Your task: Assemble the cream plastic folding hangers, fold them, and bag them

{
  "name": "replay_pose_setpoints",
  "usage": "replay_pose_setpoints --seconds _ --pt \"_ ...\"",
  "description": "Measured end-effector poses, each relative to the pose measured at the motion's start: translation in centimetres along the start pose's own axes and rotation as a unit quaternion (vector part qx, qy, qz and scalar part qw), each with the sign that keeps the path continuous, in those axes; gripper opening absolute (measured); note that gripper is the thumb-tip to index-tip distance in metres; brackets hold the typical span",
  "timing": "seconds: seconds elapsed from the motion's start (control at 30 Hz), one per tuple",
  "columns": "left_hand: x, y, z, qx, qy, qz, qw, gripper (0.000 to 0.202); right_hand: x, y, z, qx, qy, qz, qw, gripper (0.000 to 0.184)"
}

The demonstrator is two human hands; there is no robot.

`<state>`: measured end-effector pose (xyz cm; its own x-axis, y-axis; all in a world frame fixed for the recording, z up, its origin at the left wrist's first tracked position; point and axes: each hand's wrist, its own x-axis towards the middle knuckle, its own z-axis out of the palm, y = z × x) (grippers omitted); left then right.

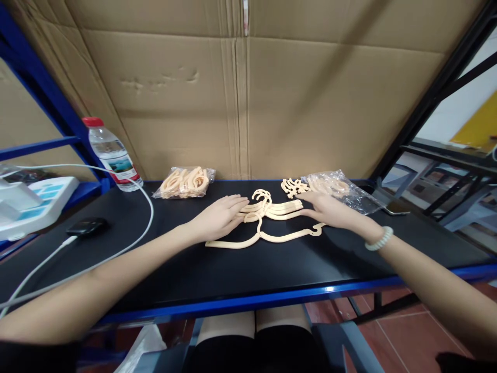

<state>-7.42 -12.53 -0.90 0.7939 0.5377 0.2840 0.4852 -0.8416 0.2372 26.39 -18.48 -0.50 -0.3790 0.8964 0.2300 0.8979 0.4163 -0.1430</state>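
Note:
A stack of beige plastic clothes hangers (285, 207) lies on the black tabletop, their curved hooks pointing to the back. My left hand (219, 217) rests over the stack's left arms with its fingers stretched out and close together, hiding those ends. At the right ends, my right hand (324, 208) has its thumb and fingers apart on either side of the tips; whether it touches them I cannot tell. Nearer to me lies a single beige hanger (243, 244), its arms spread. A small beige hook-shaped piece (317, 229) is at its right end.
Clear bags of beige parts stand at the back left (186, 182) and back right (330, 185). Small beige pieces (292, 187) lie beside the right bag. A water bottle (114, 155), a black device (86, 226) and a white cable (149, 217) are at left. Cardboard (174, 103) walls the back.

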Motion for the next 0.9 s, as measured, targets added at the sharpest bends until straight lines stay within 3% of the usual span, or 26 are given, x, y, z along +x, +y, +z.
replay_pose_setpoints --seconds 0.07,0.2,0.47,0.73,0.9 --pt "1.0 -0.5 0.7 -0.005 -0.056 -0.020 0.998 0.052 1.7 -1.5 0.8 -0.040 -0.044 -0.008 0.998 0.049" --pt "1.0 -1.8 1.2 -0.017 -0.122 -0.046 0.991 0.052 3.8 -4.1 2.1 -0.095 -0.093 -0.027 0.991 0.035" --pt "-0.7 -4.6 0.5 0.037 -0.100 -0.051 0.993 0.057 6.7 -6.8 3.4 -0.143 -0.095 -0.013 0.985 0.037" --pt "2.7 -7.3 1.5 0.118 -0.105 -0.085 0.984 0.059 11.2 -4.5 4.2 -0.153 -0.104 -0.003 0.983 0.037" --pt "4.7 -8.6 1.7 0.139 -0.108 -0.079 0.981 0.056 12.1 -3.0 4.1 -0.142 -0.094 -0.004 0.985 0.033"
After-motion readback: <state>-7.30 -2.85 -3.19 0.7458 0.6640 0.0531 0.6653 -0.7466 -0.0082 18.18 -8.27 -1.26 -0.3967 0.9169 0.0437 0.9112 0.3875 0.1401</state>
